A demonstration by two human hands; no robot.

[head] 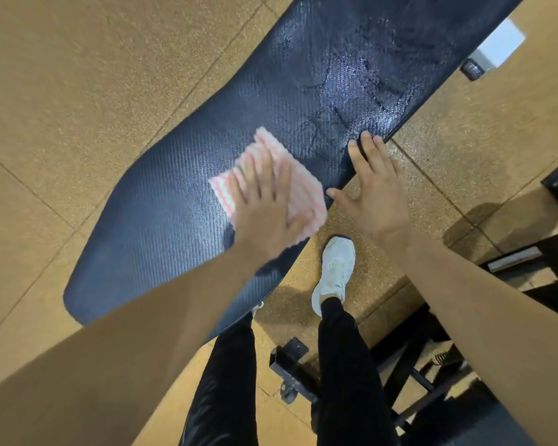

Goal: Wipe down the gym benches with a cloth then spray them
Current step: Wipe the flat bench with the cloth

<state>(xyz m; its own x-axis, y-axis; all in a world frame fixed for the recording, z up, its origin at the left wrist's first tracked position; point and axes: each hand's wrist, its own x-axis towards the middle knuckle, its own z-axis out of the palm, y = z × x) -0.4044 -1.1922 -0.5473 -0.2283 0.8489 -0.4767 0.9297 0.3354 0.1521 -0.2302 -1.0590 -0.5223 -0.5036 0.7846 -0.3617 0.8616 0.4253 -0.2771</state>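
Note:
A long dark blue padded gym bench [161, 220] runs diagonally from lower left to upper right. Its upper right part glistens with wet streaks [361, 91]. My left hand [268, 204] presses flat on a pink-and-white striped cloth [303, 185] lying on the middle of the pad; the hand is motion-blurred. My right hand [374, 188] rests with fingers spread on the bench's near edge, just right of the cloth, holding nothing. No spray bottle is in view.
Tan speckled rubber floor [78, 91] surrounds the bench. My legs in black trousers and a white shoe [334, 272] stand by the near edge. Black metal frame parts [290, 365] lie at the bottom and right. A white box [500, 43] sits at the upper right.

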